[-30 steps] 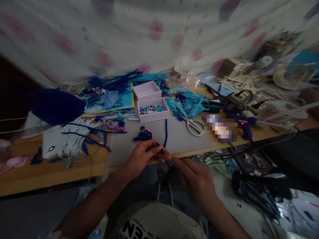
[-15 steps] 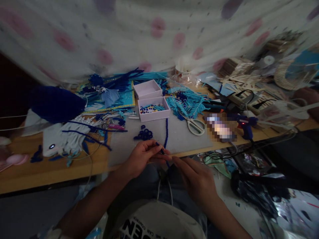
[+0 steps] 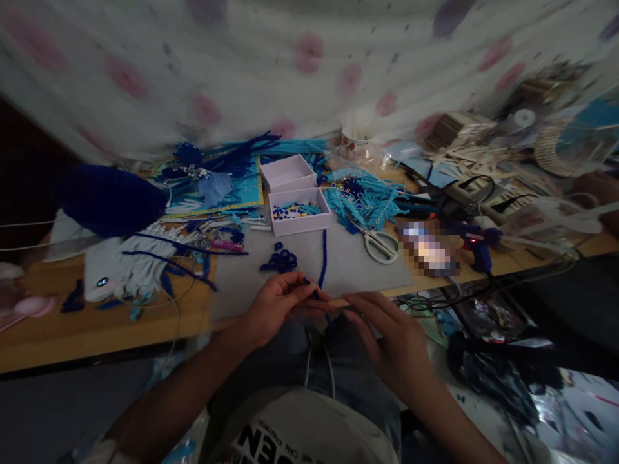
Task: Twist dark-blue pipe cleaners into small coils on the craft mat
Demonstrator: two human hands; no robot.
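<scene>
A dark blue pipe cleaner (image 3: 324, 258) stands out past my left hand (image 3: 283, 303), whose thumb and fingers are pinched on a dark blue fuzzy piece of it. A short blue end shows below those fingers. Just to the right, my right hand (image 3: 387, 328) has its fingers stretched out and the thumb apart, with its fingertips close to the left ones; nothing shows in it. Beyond the left hand lies a small pile of dark blue coiled rings (image 3: 280, 259) on a grey mat (image 3: 358, 277).
Behind the mat stands a white box (image 3: 302, 223) of beads beside its lid (image 3: 287, 174). White-handled scissors (image 3: 381, 247) lie near light blue twisted pieces (image 3: 372, 200). To the right are a blurred-out device (image 3: 429, 248) and a glue gun (image 3: 480, 245). A dark blue bundle (image 3: 113, 200) sits left.
My right hand has moved slightly right and up, and its thumb has spread from the fingers. My left hand keeps its pinch in nearly the same place.
</scene>
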